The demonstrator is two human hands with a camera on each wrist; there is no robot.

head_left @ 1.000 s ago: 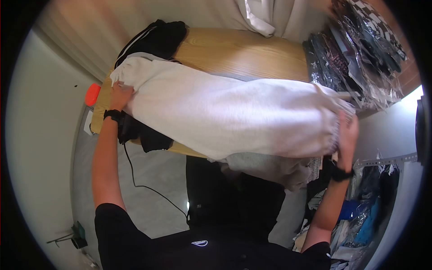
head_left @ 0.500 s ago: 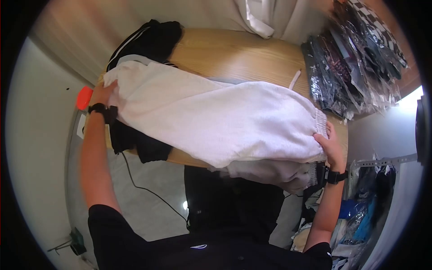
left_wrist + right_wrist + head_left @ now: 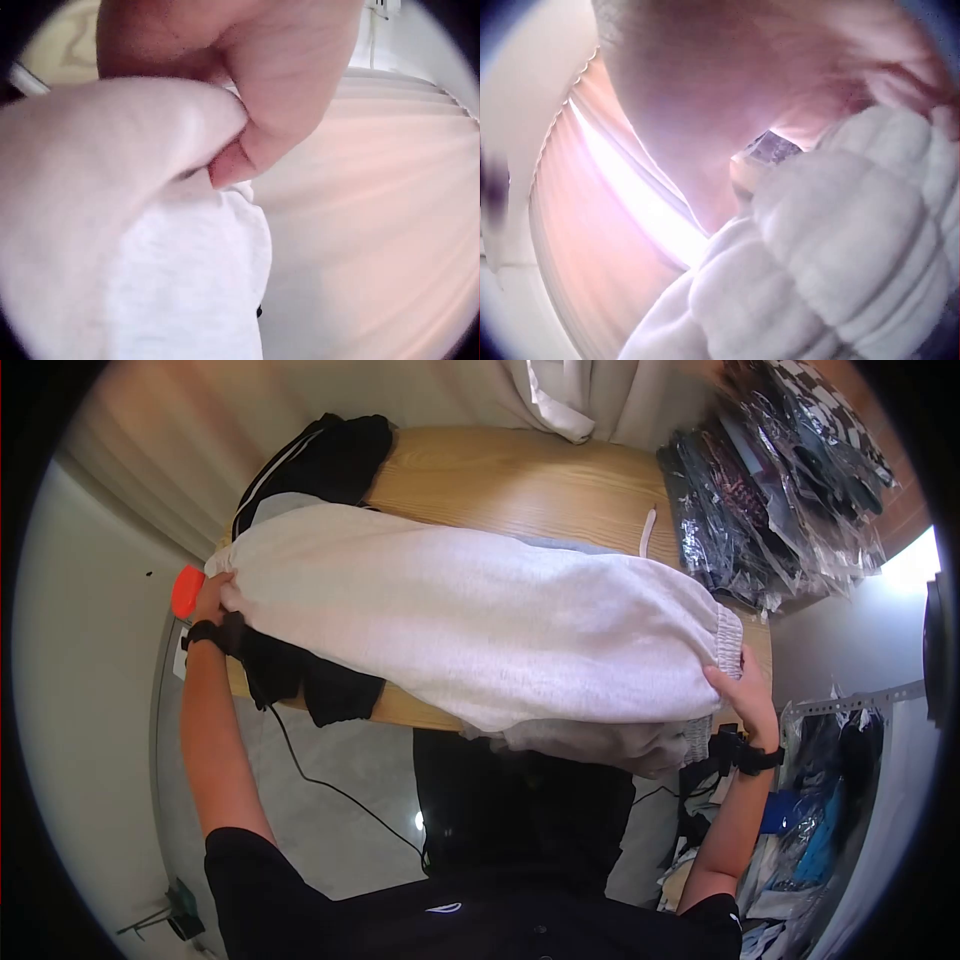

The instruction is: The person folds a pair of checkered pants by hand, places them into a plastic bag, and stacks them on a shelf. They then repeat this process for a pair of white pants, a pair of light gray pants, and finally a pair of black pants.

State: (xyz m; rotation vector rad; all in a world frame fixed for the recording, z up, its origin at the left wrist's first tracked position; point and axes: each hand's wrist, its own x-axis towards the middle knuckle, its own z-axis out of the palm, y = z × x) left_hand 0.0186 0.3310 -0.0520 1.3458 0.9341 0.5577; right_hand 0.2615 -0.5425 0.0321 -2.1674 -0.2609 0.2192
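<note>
A pale grey-white garment (image 3: 470,610) lies stretched across the wooden table, with a greyer part of it hanging over the front edge. My left hand (image 3: 213,600) pinches its narrow left end; in the left wrist view the thumb and fingers (image 3: 232,161) close on the pale cloth (image 3: 180,277). At the other end my right hand (image 3: 745,695) grips the gathered elastic edge (image 3: 729,640), thumb on top and fingers mostly hidden. The right wrist view shows that hand (image 3: 697,97) against the ribbed cloth (image 3: 840,232).
Black clothing with white stripes (image 3: 345,460) lies at the back left of the table (image 3: 520,480). Bagged garments (image 3: 765,500) are stacked at the right. A white cord (image 3: 648,532) lies behind the garment, a red object (image 3: 187,591) at the left edge. A cable (image 3: 330,785) hangs below.
The garment has come down and been drawn out flatter and smoother. My left hand has moved left and its hold is now at the corner; my right hand has moved lower and slightly left.
</note>
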